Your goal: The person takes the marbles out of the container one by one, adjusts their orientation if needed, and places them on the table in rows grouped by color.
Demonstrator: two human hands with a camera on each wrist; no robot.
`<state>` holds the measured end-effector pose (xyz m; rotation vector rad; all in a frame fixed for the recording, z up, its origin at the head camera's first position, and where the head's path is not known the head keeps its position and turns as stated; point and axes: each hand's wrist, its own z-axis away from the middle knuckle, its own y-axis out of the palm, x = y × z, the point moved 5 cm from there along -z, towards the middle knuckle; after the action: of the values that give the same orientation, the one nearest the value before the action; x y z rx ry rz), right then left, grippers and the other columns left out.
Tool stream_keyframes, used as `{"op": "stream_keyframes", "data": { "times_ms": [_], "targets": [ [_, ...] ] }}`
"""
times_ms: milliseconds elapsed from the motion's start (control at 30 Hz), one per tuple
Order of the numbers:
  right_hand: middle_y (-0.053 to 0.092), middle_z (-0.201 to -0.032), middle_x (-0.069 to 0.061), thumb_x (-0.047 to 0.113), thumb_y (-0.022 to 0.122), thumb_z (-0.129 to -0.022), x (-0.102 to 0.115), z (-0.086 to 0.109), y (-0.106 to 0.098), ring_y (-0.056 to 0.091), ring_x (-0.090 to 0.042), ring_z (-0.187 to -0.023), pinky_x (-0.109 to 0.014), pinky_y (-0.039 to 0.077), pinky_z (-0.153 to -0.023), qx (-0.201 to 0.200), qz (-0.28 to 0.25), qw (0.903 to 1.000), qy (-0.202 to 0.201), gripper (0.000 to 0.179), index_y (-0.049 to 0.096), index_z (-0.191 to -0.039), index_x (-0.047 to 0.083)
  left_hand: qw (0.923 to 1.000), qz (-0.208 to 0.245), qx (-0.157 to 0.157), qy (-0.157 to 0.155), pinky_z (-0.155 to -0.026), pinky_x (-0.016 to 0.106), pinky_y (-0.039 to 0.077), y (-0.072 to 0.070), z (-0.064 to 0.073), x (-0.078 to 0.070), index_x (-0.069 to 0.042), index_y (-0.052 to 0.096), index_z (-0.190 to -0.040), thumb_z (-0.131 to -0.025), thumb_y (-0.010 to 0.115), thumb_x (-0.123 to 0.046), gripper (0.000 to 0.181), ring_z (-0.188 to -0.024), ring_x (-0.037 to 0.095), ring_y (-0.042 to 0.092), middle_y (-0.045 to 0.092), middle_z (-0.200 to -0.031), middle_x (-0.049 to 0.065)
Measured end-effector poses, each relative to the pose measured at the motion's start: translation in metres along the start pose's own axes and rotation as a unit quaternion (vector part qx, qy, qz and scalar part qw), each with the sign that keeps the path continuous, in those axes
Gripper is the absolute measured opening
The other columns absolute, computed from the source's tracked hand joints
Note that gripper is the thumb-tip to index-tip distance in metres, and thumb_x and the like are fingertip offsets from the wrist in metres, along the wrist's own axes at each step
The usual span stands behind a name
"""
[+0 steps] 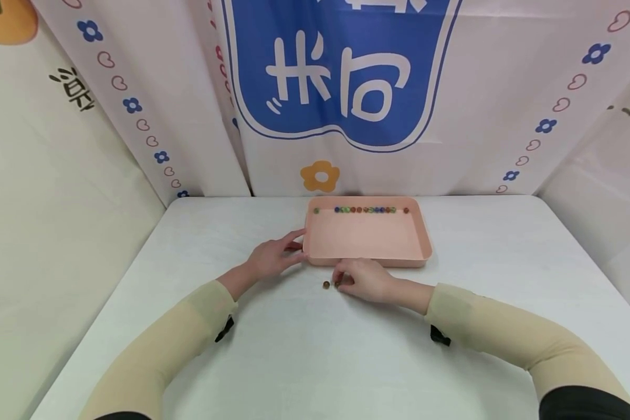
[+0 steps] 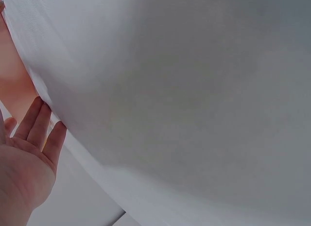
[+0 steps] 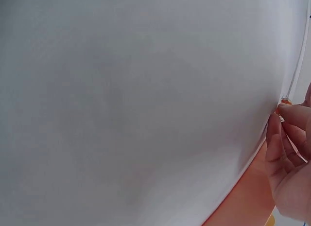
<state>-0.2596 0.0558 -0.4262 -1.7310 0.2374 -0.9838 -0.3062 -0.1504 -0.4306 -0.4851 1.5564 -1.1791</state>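
Observation:
A pink tray (image 1: 367, 239) stands at the back of the white table, with a row of coloured marbles (image 1: 359, 210) along its far side. My left hand (image 1: 274, 258) touches the tray's left wall with its fingers extended; the left wrist view also shows this hand (image 2: 34, 148) beside the pink wall. In front of the tray, my right hand (image 1: 364, 279) pinches a brown marble (image 1: 338, 284) between thumb and fingertips at the table surface. Just left of it lies another brown marble (image 1: 326, 284). The right wrist view shows an orange-brown marble (image 3: 285, 101) at the fingertips.
The white table (image 1: 315, 361) reaches back to a printed curtain (image 1: 283, 157) close behind the tray. Fabric walls (image 1: 58, 204) stand on both sides. Inside the tray, one green marble (image 1: 317, 210) and one brown-red marble (image 1: 406, 210) sit apart from the row.

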Motion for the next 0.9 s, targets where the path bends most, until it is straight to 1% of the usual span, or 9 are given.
{"op": "stream_keyframes", "data": {
  "times_ms": [233, 333, 467, 667, 767, 900],
  "targets": [
    [0.065, -0.096, 0.008, 0.017, 0.074, -0.088, 0.001, 0.004, -0.007, 0.054, -0.006, -0.072, -0.026, 0.046, -0.067, -0.008, -0.023, 0.9997, 0.008, 0.017, 0.067, -0.103, 0.017, 1.0000, 0.004, 0.003, -0.006, -0.098, 0.050, 0.041, 0.000, 0.000, 0.001, -0.022, 0.028, -0.154, -0.096, 0.056, -0.048, 0.069, -0.118, 0.030, 0.057, 0.060, -0.132, 0.007],
    [0.065, -0.097, 0.008, 0.017, 0.073, -0.089, 0.002, 0.007, -0.012, 0.054, -0.006, -0.071, -0.026, 0.047, -0.066, -0.016, -0.039, 0.9990, 0.015, 0.017, 0.068, -0.105, 0.016, 1.0000, 0.005, 0.004, -0.006, -0.097, 0.050, 0.041, 0.000, 0.000, 0.002, -0.022, 0.029, -0.154, -0.096, 0.056, -0.048, 0.069, -0.119, 0.029, 0.057, 0.061, -0.131, 0.008],
    [0.064, -0.096, 0.007, 0.016, 0.073, -0.089, 0.003, 0.009, -0.023, 0.054, -0.006, -0.069, -0.026, 0.047, -0.063, -0.028, -0.056, 0.9980, 0.011, 0.019, 0.069, -0.106, 0.012, 1.0000, 0.004, 0.002, -0.001, -0.097, 0.050, 0.041, 0.000, 0.000, 0.002, -0.021, 0.029, -0.154, -0.096, 0.056, -0.049, 0.070, -0.119, 0.029, 0.057, 0.061, -0.131, 0.008],
    [0.065, -0.093, 0.004, 0.015, 0.074, -0.088, 0.003, 0.010, -0.040, 0.056, -0.007, -0.069, -0.025, 0.048, -0.061, -0.052, -0.055, 0.9971, -0.007, 0.019, 0.069, -0.105, 0.008, 1.0000, 0.004, 0.001, -0.001, -0.098, 0.050, 0.041, 0.000, -0.001, 0.001, -0.020, 0.030, -0.153, -0.096, 0.057, -0.049, 0.070, -0.119, 0.029, 0.056, 0.061, -0.131, 0.007],
    [0.066, -0.094, 0.003, 0.013, 0.074, -0.087, 0.002, 0.010, -0.047, 0.057, -0.007, -0.070, -0.025, 0.049, -0.060, -0.061, -0.053, 0.9965, -0.017, 0.017, 0.069, -0.103, 0.009, 1.0000, 0.003, 0.002, 0.001, -0.098, 0.050, 0.041, 0.000, -0.001, 0.001, -0.020, 0.029, -0.154, -0.096, 0.056, -0.050, 0.070, -0.120, 0.029, 0.056, 0.061, -0.131, 0.007],
    [0.066, -0.097, 0.002, 0.013, 0.075, -0.087, 0.002, 0.007, -0.056, 0.058, -0.008, -0.074, -0.026, 0.049, -0.063, -0.064, -0.044, 0.9968, -0.016, 0.018, 0.069, -0.104, 0.011, 1.0000, 0.002, -0.002, 0.004, -0.097, 0.049, 0.042, -0.001, 0.002, 0.001, -0.020, 0.029, -0.154, -0.096, 0.056, -0.049, 0.069, -0.119, 0.028, 0.057, 0.062, -0.130, 0.006]
  ]
}}
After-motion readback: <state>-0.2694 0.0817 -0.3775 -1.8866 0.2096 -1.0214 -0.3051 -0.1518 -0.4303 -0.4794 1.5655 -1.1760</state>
